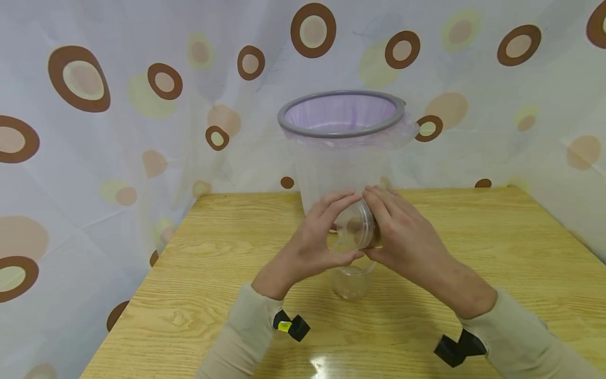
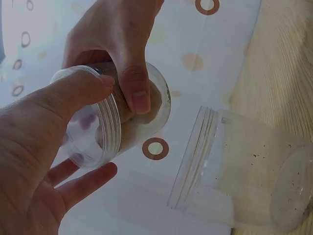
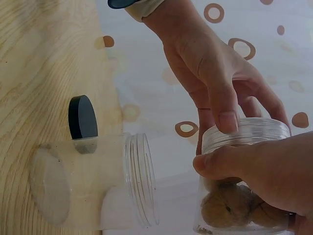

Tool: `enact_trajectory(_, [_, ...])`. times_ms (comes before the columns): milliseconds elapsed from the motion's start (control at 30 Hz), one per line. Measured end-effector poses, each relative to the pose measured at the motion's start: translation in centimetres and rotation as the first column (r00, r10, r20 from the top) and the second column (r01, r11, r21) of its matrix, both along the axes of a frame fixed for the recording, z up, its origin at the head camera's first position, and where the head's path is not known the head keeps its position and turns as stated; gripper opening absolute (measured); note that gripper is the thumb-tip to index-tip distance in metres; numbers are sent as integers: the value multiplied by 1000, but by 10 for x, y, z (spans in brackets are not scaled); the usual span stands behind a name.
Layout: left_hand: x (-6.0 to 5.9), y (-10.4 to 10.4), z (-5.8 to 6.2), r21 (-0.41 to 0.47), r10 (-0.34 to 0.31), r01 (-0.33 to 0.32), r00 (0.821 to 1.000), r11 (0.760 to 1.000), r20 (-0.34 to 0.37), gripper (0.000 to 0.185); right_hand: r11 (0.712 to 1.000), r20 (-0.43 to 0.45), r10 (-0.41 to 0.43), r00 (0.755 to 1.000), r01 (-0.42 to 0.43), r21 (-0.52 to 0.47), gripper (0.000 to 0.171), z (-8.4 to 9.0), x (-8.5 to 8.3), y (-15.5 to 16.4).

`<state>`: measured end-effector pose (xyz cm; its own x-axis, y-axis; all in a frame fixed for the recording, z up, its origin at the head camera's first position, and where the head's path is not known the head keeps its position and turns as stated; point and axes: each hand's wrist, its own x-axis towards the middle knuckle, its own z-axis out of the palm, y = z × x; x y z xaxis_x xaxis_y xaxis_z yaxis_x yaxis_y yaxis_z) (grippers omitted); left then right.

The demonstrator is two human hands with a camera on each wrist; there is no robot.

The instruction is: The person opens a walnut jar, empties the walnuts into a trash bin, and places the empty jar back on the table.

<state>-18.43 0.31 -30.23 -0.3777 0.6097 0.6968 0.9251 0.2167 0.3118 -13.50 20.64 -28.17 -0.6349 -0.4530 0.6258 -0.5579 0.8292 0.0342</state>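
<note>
Both hands grip a clear plastic jar (image 1: pixel 353 227) that is tipped on its side above the table. My left hand (image 1: pixel 310 242) curls round its threaded mouth, which faces left, with the thumb on the rim in the left wrist view. My right hand (image 1: pixel 409 237) holds the jar's body near the base. Round brown nut-like things (image 3: pixel 226 209) lie inside; their exact kind is unclear. Below the hands a second clear jar (image 1: pixel 352 284) stands upright on the table. Its mouth is uncovered, and small dark specks dot its wall in the left wrist view.
A clear bin (image 1: pixel 326 173) with a purple liner and grey rim stands behind the hands. In the right wrist view a black round lid (image 3: pixel 83 117) is beyond the standing jar. The wooden table (image 1: pixel 227 263) meets a patterned curtain (image 1: pixel 142 131) at the back and left.
</note>
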Motion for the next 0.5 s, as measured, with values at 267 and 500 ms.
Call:
enact_trajectory(267, [3, 1, 0, 30, 43, -46, 995, 998, 92, 83, 1000, 29, 1, 1000, -1, -7, 104, 1, 1, 0])
enact_trajectory(500, [10, 4, 3, 56, 122, -136, 971, 989, 207, 81, 1000, 16, 0, 1000, 1, -10, 100, 2, 1, -2])
